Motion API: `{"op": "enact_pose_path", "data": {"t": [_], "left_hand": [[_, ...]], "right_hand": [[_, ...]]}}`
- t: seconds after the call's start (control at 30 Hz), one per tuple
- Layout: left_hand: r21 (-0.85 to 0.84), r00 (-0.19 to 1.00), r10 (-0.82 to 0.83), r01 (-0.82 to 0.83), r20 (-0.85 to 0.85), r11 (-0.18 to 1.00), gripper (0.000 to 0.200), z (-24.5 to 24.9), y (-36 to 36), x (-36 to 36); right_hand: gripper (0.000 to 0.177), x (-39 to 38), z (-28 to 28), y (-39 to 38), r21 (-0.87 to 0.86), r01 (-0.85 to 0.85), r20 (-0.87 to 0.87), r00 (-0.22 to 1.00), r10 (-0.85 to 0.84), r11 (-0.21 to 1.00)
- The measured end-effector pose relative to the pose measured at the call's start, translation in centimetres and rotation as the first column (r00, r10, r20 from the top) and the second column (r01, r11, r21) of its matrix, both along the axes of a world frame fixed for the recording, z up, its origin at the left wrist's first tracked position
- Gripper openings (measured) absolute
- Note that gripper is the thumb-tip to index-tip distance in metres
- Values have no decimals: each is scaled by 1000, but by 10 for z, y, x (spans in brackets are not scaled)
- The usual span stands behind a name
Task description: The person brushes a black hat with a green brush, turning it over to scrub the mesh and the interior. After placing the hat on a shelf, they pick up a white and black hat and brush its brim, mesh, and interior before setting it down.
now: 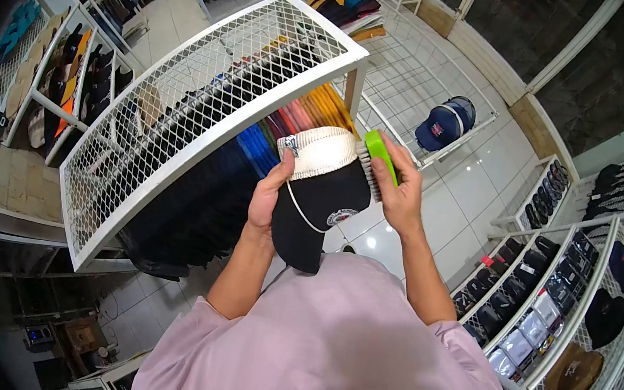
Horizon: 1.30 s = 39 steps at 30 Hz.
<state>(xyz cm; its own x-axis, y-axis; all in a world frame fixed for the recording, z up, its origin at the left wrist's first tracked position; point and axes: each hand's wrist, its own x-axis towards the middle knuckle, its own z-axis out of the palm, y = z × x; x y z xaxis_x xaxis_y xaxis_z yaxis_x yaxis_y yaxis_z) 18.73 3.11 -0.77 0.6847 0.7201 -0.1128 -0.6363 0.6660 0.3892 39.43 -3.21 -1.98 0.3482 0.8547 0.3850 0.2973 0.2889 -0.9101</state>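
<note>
**Head view.** The left hand (268, 201) was closed on the cap (323, 200), with the thumb over the edge of the crown and the fingers hidden behind it. The cap hung between the two hands, its brim pointing down toward the person's chest and its pale mesh panel uppermost. The right hand (404, 195) pinched a green brush (381, 154) between thumb and fingers. The bristle side lay against the edge of the panel, just above and beside the left thumb. A thin white cord (302, 213) ran across the dark crown below that thumb.

Beyond the hands stood a white mesh rack (207, 96), with coloured garments (281, 133) hanging under it. Farther past the right hand a blue cap (444, 124) lay on a low wire shelf. Shelves of caps (548, 302) stood well off to the right-hand side.

**Judgement:** the cap was gripped on one side only, so hard brush pressure could twist it out of the left hand onto the tiled floor (468, 191) below. The bristles could also snag the cord or the open mesh.
</note>
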Motion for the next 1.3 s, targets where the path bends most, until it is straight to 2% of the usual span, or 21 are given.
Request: {"op": "enact_pose_path", "data": {"t": [0.03, 0.1, 0.17, 0.23, 0.3, 0.37, 0.43, 0.5, 0.57, 0.63, 0.7, 0.83, 0.9, 0.97, 1.0, 1.03, 1.1, 1.13, 1.17, 1.23, 1.3], "left_hand": [[-15, 999, -10, 11, 39, 1000, 52, 5, -1, 1], [-30, 997, -17, 20, 76, 999, 52, 6, -2, 1], [-12, 999, 2, -1, 40, 1000, 52, -1, -3, -1], [-26, 998, -16, 18, 59, 999, 52, 2, -5, -1], [-37, 996, -27, 30, 83, 999, 52, 3, -1, 0], [18, 1000, 17, -18, 4, 1000, 52, -5, -2, -2], [7, 1000, -2, 2, 5, 1000, 52, -9, -4, -4], [10, 999, -37, 37, 14, 999, 52, -7, -4, -3], [-10, 999, 32, -33, -36, 999, 52, -1, -7, -1], [14, 999, 38, -37, -26, 999, 52, -3, -2, -2], [19, 999, 40, -41, 33, 999, 54, 7, -6, -3], [-13, 996, 83, -83, 6, 996, 55, -1, 0, 1], [-17, 996, 94, -94, -12, 995, 56, -7, 2, 3], [-55, 992, 130, -130, -10, 990, 56, -10, 0, 4], [-44, 996, 79, -77, 48, 996, 55, -19, 3, 1], [-46, 995, 86, -83, 48, 995, 55, -19, 2, 1], [-7, 988, 150, -150, 23, 989, 55, -15, 5, 4], [-4, 981, 187, -188, -44, 982, 55, -13, 7, 2], [-5, 981, 190, -190, -43, 982, 55, -11, 8, 1], [-24, 991, 135, -134, 18, 991, 56, -11, 6, 1], [-28, 986, 159, -160, -43, 987, 55, -9, 0, 4]], "right_hand": [[52, -3, 10, -4, -2, -3, 0, 1000, 3, 1000], [54, -12, 23, -9, 124, -52, 67, 997, 44, 991], [54, -9, 7, -3, 68, -45, 79, 996, 39, 997], [53, 0, -8, 7, -135, 31, 134, 991, -13, 990], [53, 5, -10, 6, -90, 65, 100, 993, -56, 994], [53, -8, 19, -8, 118, -7, 10, 1000, 6, 993], [53, -15, 20, -11, 93, -23, 72, 997, 16, 995], [53, -5, -2, -1, -106, 16, 95, 995, -6, 994], [57, -5, 0, 0, -110, 76, 92, 994, -66, 991], [64, -17, 11, -13, 119, 122, 211, 967, -145, 985], [71, -33, 18, -21, 228, 131, 327, 923, -203, 965], [75, -41, 0, -32, 224, -111, 583, 812, -42, 968], [74, -35, -2, -25, 244, -137, 594, 803, -36, 960], [70, -32, -7, -8, 284, 102, 463, 856, -229, 953], [71, -31, -6, -1, 254, 208, 375, 879, -295, 945], [71, -34, -7, -4, 252, 202, 376, 881, -288, 946], [71, -42, -10, -18, 240, -26, 546, 830, -113, 970], [71, -49, -9, -24, 239, -144, 547, 837, -11, 960], [73, -46, -12, -24, 235, -151, 570, 822, -10, 960], [71, -36, -17, -7, 210, 24, 408, 906, -110, 977], [68, -27, -11, 13, 122, 238, 277, 924, -263, 964]]}}
